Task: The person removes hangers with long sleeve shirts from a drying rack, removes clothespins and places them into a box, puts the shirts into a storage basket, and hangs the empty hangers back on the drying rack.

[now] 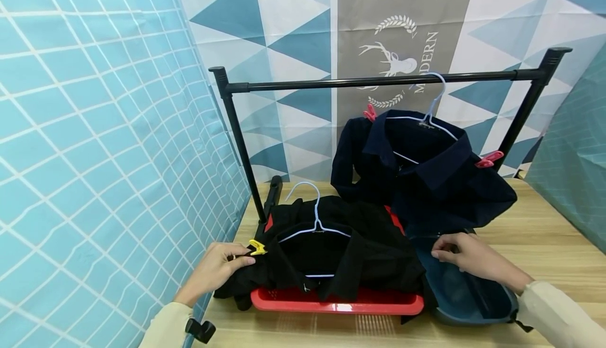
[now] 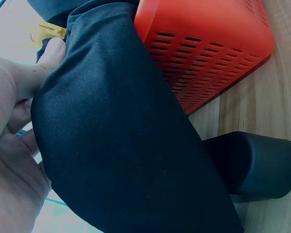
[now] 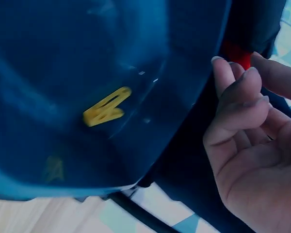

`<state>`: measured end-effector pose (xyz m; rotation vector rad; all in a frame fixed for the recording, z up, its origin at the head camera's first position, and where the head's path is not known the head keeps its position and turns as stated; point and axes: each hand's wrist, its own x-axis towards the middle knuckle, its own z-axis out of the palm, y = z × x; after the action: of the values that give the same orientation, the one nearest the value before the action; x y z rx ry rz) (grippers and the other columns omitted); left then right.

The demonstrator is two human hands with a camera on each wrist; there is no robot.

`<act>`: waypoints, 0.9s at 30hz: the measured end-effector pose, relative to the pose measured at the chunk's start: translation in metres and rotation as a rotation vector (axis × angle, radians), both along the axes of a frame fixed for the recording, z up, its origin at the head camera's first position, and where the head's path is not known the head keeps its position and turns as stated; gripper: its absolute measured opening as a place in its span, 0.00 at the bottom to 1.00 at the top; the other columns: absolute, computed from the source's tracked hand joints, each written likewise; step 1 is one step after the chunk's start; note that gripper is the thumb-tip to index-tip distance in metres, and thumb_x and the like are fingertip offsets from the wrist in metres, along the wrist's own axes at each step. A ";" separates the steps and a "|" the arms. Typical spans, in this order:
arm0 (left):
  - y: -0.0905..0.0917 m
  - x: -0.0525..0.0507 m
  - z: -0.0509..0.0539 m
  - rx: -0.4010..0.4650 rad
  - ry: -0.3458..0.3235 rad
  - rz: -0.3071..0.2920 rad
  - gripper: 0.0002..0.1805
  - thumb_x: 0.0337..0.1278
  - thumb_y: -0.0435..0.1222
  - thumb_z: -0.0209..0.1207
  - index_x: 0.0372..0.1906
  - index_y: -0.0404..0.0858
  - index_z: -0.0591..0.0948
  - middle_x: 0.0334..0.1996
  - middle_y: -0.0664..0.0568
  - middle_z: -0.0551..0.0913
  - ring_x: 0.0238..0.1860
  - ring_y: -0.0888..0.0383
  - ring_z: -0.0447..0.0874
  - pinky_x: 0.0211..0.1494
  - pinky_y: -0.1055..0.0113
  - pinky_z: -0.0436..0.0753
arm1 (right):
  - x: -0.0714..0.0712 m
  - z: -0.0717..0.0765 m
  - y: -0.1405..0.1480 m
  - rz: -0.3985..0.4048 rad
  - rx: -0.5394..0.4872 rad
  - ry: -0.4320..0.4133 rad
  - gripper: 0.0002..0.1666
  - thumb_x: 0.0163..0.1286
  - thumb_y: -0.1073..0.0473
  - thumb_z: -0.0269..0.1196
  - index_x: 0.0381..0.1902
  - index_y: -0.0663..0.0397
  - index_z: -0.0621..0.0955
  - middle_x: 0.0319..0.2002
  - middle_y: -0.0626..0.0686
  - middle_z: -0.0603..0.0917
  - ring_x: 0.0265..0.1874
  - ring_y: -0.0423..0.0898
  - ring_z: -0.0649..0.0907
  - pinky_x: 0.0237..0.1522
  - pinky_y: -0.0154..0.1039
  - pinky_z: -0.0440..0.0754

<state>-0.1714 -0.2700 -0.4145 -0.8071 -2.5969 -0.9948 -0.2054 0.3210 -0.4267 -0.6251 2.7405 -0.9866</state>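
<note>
A black collared shirt (image 1: 383,256) on a pale blue hanger (image 1: 316,216) lies across a red basket (image 1: 338,306). At its left shoulder a yellow clothespin (image 1: 257,247) is clipped. My left hand (image 1: 219,268) pinches the shirt cloth beside that clothespin, thumb on top; the left wrist view shows the black sleeve (image 2: 116,126) draping down from the thumb. Over the blue basin (image 1: 492,298) hovers my right hand (image 1: 473,256), fingers loosely curled with nothing between them. Inside the basin, a loose yellow clothespin (image 3: 106,107) shows in the right wrist view.
A black rack with a crossbar (image 1: 331,83) stands behind. From it hangs a navy shirt (image 1: 426,180) on another hanger, with red clothespins (image 1: 490,159) at both shoulders. A rack foot (image 2: 262,165) lies beside the basket. A blue gridded wall (image 1: 94,127) borders the left.
</note>
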 end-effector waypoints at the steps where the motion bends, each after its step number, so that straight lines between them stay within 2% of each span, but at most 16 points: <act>1: 0.000 0.000 0.000 0.001 -0.004 0.001 0.05 0.63 0.37 0.69 0.40 0.47 0.93 0.40 0.57 0.90 0.39 0.62 0.87 0.39 0.64 0.84 | 0.001 0.002 -0.002 0.013 -0.013 0.016 0.09 0.77 0.55 0.63 0.43 0.55 0.85 0.32 0.49 0.82 0.23 0.40 0.77 0.23 0.37 0.79; 5: 0.000 0.001 0.000 0.006 -0.003 0.002 0.05 0.63 0.37 0.69 0.40 0.48 0.93 0.40 0.57 0.90 0.39 0.63 0.87 0.39 0.65 0.84 | 0.005 0.011 -0.014 0.027 -0.043 0.088 0.06 0.77 0.58 0.63 0.43 0.53 0.85 0.32 0.44 0.82 0.24 0.40 0.78 0.22 0.36 0.79; 11: 0.000 0.000 -0.001 0.022 0.041 -0.020 0.05 0.62 0.35 0.70 0.37 0.50 0.92 0.35 0.55 0.90 0.34 0.67 0.84 0.35 0.67 0.81 | 0.008 0.020 -0.029 -0.019 -0.049 0.187 0.04 0.76 0.55 0.64 0.41 0.45 0.86 0.29 0.41 0.83 0.20 0.38 0.78 0.21 0.36 0.79; 19: 0.000 -0.001 0.000 0.013 0.047 -0.015 0.06 0.61 0.34 0.71 0.37 0.49 0.92 0.36 0.59 0.90 0.35 0.66 0.85 0.36 0.66 0.82 | 0.008 0.030 -0.052 -0.051 -0.059 0.316 0.05 0.76 0.54 0.65 0.43 0.46 0.87 0.29 0.38 0.84 0.25 0.38 0.80 0.27 0.35 0.76; 27: 0.001 0.000 0.001 -0.001 0.033 -0.001 0.04 0.61 0.35 0.70 0.38 0.48 0.92 0.37 0.59 0.90 0.37 0.65 0.85 0.38 0.65 0.83 | 0.007 0.041 -0.077 -0.047 -0.114 0.365 0.05 0.76 0.52 0.64 0.43 0.42 0.87 0.30 0.42 0.86 0.23 0.37 0.78 0.27 0.35 0.75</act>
<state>-0.1713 -0.2692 -0.4137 -0.8182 -2.5692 -0.9723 -0.1988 0.2441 -0.3856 -0.8374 3.0393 -1.1470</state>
